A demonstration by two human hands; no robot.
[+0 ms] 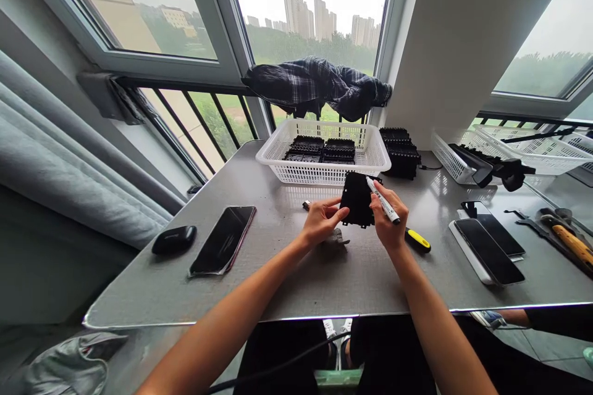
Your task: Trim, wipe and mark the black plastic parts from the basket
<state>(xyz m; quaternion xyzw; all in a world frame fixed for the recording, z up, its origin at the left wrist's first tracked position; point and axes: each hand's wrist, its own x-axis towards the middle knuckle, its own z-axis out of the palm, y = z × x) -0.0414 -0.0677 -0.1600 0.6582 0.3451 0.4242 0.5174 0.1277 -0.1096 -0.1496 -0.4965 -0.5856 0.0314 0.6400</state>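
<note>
One black panel (pixel 356 199) in the left hand (pixel 321 220), white marker (pixel 382 201) in the right hand (pixel 390 229).

A black panel (pixel 356 200) contrasts with a white marker (pixel 382 202) that carries black lettering and a black end. Black molded parts (pixel 340 149) fill out a white basket (pixel 319 173) patterned with slots, beside a stack (pixel 401 155) of solid black. A garment (pixel 315 83) shows pale plaid lines over dark cloth. On the grey surface (pixel 264 290), a yellow handle (pixel 418 241) has black trim, a black-screened smartphone (pixel 223 241) shows a reddish edge, and an earbud case (pixel 174 240) is black. The curtain (pixel 60 142) is grey-blue.
</note>
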